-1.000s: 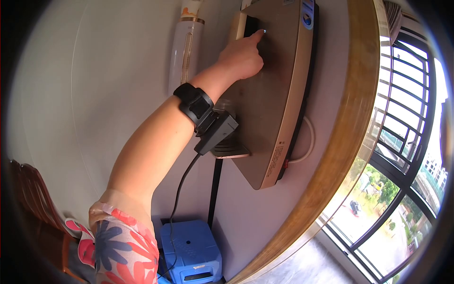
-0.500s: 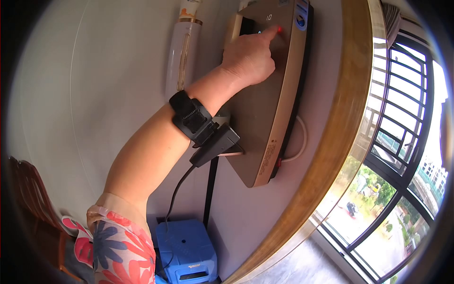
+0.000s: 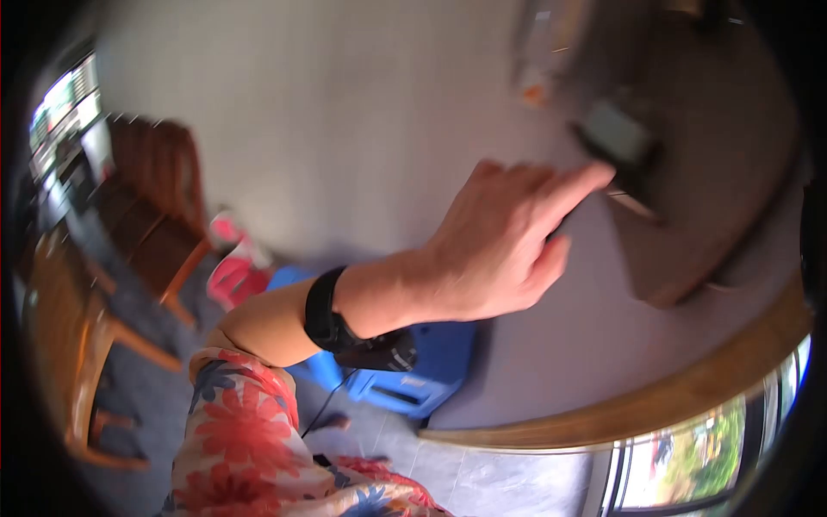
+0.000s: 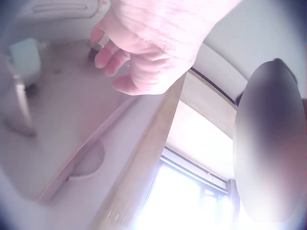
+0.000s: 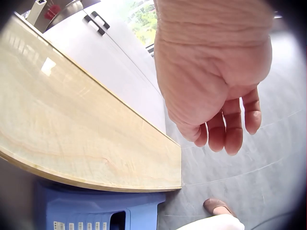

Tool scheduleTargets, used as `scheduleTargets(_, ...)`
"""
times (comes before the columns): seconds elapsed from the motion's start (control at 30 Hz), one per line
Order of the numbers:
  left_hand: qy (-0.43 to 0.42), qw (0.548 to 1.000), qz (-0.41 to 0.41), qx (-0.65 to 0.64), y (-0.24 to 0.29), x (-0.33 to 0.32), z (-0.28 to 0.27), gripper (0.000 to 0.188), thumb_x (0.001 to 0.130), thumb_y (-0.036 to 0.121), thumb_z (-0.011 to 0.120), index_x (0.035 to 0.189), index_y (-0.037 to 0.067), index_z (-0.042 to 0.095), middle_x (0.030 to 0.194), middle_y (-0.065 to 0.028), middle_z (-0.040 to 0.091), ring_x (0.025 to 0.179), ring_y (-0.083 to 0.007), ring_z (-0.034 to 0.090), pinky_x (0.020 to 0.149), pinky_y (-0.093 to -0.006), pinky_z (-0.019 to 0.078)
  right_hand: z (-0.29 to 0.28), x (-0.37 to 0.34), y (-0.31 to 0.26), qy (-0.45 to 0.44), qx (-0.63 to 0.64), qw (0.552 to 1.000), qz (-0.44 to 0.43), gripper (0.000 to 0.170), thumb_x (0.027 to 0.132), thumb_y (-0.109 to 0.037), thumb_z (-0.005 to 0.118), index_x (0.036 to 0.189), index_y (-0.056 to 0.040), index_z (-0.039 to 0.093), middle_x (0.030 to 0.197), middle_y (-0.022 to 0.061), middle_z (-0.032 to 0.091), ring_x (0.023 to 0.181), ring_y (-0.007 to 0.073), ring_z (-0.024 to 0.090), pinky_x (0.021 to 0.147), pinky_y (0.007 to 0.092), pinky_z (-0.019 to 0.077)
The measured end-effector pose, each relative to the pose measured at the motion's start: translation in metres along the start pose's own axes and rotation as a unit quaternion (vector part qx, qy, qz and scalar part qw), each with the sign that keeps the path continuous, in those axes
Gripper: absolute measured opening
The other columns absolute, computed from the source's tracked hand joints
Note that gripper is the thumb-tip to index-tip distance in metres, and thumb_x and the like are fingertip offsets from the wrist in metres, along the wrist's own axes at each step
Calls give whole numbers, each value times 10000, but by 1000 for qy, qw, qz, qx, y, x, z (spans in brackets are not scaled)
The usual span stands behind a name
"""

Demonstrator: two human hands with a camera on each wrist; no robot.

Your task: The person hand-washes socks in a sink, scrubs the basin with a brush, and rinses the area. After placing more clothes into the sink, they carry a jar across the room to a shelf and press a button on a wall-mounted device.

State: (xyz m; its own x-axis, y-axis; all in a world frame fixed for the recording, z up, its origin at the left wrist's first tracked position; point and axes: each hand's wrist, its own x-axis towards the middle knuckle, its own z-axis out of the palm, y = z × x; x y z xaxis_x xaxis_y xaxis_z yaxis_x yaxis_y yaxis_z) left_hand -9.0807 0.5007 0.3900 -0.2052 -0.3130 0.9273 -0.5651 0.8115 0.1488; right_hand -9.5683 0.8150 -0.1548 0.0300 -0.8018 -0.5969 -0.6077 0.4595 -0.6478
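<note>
My left hand (image 3: 508, 241) is in mid-air in the head view, its index finger extended and the other fingers bent, holding nothing. Beyond its fingertip is a brown panel-like appliance (image 3: 680, 241) on the wall, blurred, with a pale block (image 3: 617, 132) near the finger. In the left wrist view the hand (image 4: 148, 43) has loosely bent fingers over the appliance (image 4: 62, 120); contact is not clear. My right hand (image 5: 216, 76), seen only in the right wrist view, hangs with loose fingers and nothing in it, beside a beige stone slab (image 5: 86, 120).
A blue stool (image 3: 444, 345) is below the left forearm. Wooden chairs (image 3: 159, 224) are at the left, near a pink-and-white item (image 3: 234, 277). The wooden edge (image 3: 637, 422) curves along the lower right, with windows beyond. A foot (image 5: 218, 207) is on the grey floor.
My left hand has come away from the appliance's front, where its index finger was pointing at lit marks. The head view has swung left and down, bringing the chairs and floor in.
</note>
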Motion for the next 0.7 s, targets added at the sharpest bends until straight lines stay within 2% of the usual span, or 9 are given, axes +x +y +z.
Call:
scheduleTargets(0.03, -84, 993, -80, 32, -11, -37, -6, 514, 680, 44, 541, 1183, 85, 439, 794, -58, 544, 762, -230, 543, 705, -373, 389, -7, 2, -13, -32, 17, 999, 37, 337, 767, -289, 534, 994, -40, 532, 956, 194, 540, 841, 330, 531, 714, 474, 429)
scheduleTargets(0.1, -180, 944, -275, 38, -32, -112, -16, 519, 686, 80, 566, 1190, 129, 452, 791, -42, 545, 745, -212, 544, 700, -372, 394, -16, -5, -44, -80, 56, 988, 119, 371, 771, -299, 537, 1032, -34, 529, 998, 203, 539, 874, 337, 532, 739, 482, 430)
scheduleTargets(0.13, -173, 927, -327, 52, -42, -164, -23, 524, 654, 28, 614, 1160, 77, 484, 644, -49, 532, 571, -216, 527, 549, -340, 428, -13, -5, -61, -92, 77, 980, 159, 389, 774, -304, 539, 1051, -32, 527, 1019, 208, 538, 891, 340, 532, 752, 486, 431)
scheduleTargets(0.17, -205, 887, -406, 73, -43, -219, -36, 515, 664, 43, 608, 1163, 84, 483, 665, -67, 559, 569, -231, 547, 518, -347, 436, -10, -1, -78, -98, 100, 970, 198, 406, 776, -309, 540, 1070, -29, 525, 1040, 212, 537, 907, 344, 532, 764, 491, 431)
scheduleTargets(0.2, -242, 810, -530, 69, -33, -258, -59, 507, 676, 96, 566, 1174, 128, 480, 703, -78, 572, 683, -269, 572, 635, -404, 439, -4, -1, -99, -98, 123, 960, 233, 424, 778, -314, 542, 1089, -27, 524, 1061, 217, 537, 923, 347, 533, 777, 495, 431)
scheduleTargets(0.23, -250, 776, -570, 102, -19, -327, -68, 493, 677, 114, 566, 1163, 116, 488, 699, -111, 591, 693, -307, 583, 630, -422, 457, 3, 30, -107, -57, 79, 951, 294, 173, 801, -95, 526, 899, 44, 559, 722, 138, 617, 608, 230, 626, 508, 334, 517)
scheduleTargets(0.3, -300, 661, -669, 162, 4, -391, -110, 494, 685, 137, 565, 1172, 121, 485, 772, -125, 618, 759, -313, 596, 669, -413, 468, -1, 33, -137, -58, 58, 962, 261, 192, 820, -105, 507, 942, 38, 545, 738, 129, 612, 631, 214, 626, 499, 312, 515)
scheduleTargets(0.57, -289, 477, -803, 211, 84, -559, -197, 460, 692, 169, 562, 1148, 124, 520, 1039, -144, 598, 998, -315, 546, 825, -425, 435, 29, 54, -227, -62, 18, 982, 180, 175, 800, -135, 518, 874, 19, 556, 642, 90, 586, 543, 172, 610, 405, 256, 459)
scheduleTargets(0.7, -266, 439, -839, 184, 124, -598, -246, 469, 696, 175, 554, 1162, 135, 515, 1075, -136, 586, 1032, -306, 532, 852, -440, 418, 75, 48, -253, -87, -48, 979, 180, 169, 802, -144, 524, 873, 5, 557, 645, 82, 588, 544, 169, 604, 416, 263, 463)
